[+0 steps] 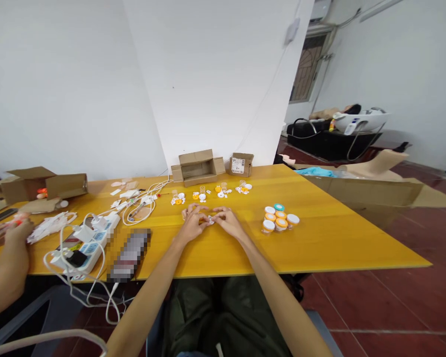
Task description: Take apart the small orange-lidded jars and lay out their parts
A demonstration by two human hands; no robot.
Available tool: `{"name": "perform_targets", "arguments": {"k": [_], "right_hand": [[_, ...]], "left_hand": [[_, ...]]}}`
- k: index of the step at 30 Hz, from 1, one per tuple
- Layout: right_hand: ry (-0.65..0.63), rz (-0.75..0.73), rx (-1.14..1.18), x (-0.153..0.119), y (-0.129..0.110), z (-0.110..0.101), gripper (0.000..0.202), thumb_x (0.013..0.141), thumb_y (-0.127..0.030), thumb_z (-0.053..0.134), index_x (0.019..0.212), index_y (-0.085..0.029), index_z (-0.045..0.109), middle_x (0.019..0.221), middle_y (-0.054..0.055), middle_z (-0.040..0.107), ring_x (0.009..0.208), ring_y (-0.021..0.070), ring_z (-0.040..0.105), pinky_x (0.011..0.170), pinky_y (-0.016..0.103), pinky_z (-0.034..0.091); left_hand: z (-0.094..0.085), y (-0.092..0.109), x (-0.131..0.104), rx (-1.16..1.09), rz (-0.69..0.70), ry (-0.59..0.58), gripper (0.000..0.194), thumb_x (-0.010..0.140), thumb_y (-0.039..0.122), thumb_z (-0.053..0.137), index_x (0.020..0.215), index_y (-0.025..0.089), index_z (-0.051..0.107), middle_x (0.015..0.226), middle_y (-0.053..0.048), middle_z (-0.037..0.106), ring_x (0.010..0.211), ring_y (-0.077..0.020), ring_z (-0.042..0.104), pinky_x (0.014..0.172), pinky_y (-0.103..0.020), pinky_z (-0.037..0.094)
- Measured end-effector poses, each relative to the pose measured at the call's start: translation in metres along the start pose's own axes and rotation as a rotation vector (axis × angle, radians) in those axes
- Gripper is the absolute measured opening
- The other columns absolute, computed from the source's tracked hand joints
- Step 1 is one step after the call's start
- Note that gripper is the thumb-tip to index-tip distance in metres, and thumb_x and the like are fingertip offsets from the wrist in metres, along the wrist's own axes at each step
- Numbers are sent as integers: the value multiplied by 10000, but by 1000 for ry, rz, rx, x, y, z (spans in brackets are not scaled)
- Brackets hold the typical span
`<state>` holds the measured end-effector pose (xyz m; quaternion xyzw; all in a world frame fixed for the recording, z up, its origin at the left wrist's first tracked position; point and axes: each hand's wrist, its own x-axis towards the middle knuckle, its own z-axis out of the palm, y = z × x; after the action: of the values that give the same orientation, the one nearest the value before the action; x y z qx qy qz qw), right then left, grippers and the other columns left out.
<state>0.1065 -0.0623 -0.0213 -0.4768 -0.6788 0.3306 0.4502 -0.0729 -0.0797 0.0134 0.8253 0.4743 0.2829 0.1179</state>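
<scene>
My left hand (194,221) and my right hand (226,220) meet over the table, fingertips pinched on a small white plastic part (210,220). Its exact shape is too small to tell and partly covered by the fingers. Just beyond the hands lie several small groups, each with a clear plastic cup (202,190), white and orange rings or lids (218,189) and tiny white pieces (241,190). To the right of my right hand stands a cluster of small clear jars with white, orange and teal lids (281,224).
Open cardboard boxes (196,171) stand along the wall. On the left are a power strip (96,243) with tangled white cables, a phone (130,255) and a pile of white plastic pieces (52,226). Another person's hand (18,230) holds something orange at far left.
</scene>
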Motion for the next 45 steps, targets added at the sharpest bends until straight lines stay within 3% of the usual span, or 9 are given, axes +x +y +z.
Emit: {"name": "perform_targets", "arguments": {"k": [8, 22, 32, 45], "right_hand": [[-28, -5, 0, -1, 1, -1, 127, 765, -241, 682, 689, -270, 780, 1109, 57, 708, 1127, 252, 592, 1038, 425, 400], [-51, -16, 8, 0, 4, -2, 161, 776, -229, 648, 712, -283, 786, 1153, 45, 704, 1147, 251, 592, 1062, 436, 385], [7, 5, -1, -2, -2, 0, 160, 755, -203, 658, 668, -271, 774, 1088, 59, 712, 1119, 252, 605, 1031, 421, 415], [-43, 10, 26, -2, 0, -2, 154, 771, -234, 654, 695, -276, 781, 1134, 52, 707, 1142, 255, 601, 1048, 438, 403]], "left_hand": [[0, 2, 1, -10, -25, -1, 86, 822, 248, 718, 763, 272, 775, 1273, -30, 655, 1305, -308, 413, 1063, -495, 292], [-1, 3, 1, -24, -6, 9, 96, 820, 232, 724, 743, 270, 768, 1270, -31, 662, 1284, -299, 433, 1052, -505, 308], [-1, 4, 2, -33, -13, 11, 96, 825, 241, 724, 741, 267, 762, 1274, -26, 661, 1283, -294, 432, 1051, -502, 316], [1, 1, 1, -68, -19, 11, 71, 819, 253, 732, 759, 275, 765, 1274, -34, 646, 1306, -311, 410, 1083, -534, 273]]}}
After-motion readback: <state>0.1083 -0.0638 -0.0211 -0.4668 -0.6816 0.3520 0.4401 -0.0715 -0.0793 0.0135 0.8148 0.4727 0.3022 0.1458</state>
